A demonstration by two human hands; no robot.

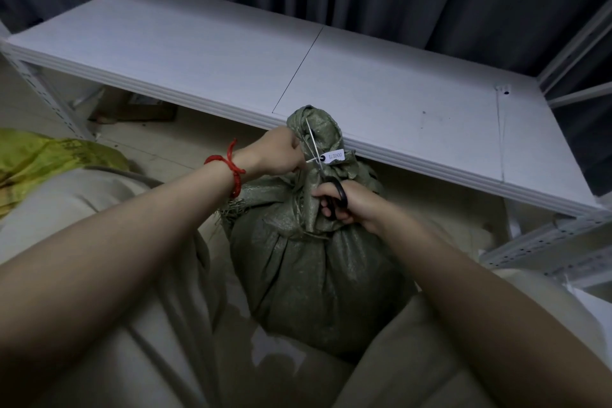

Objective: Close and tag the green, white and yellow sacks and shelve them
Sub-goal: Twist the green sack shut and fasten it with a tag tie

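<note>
The green sack [318, 268] stands on the floor between the person's knees, just before the shelf [198, 53]; its bunched neck is cinched by a tie [309, 160] carrying a white tag [335, 156]; the left hand [275, 152] pinches at the tie; the right hand [344, 205] grips the scissors [340, 195], blades up by the tie; a cut too close could nick the loop or weave, reopening the sack.
</note>
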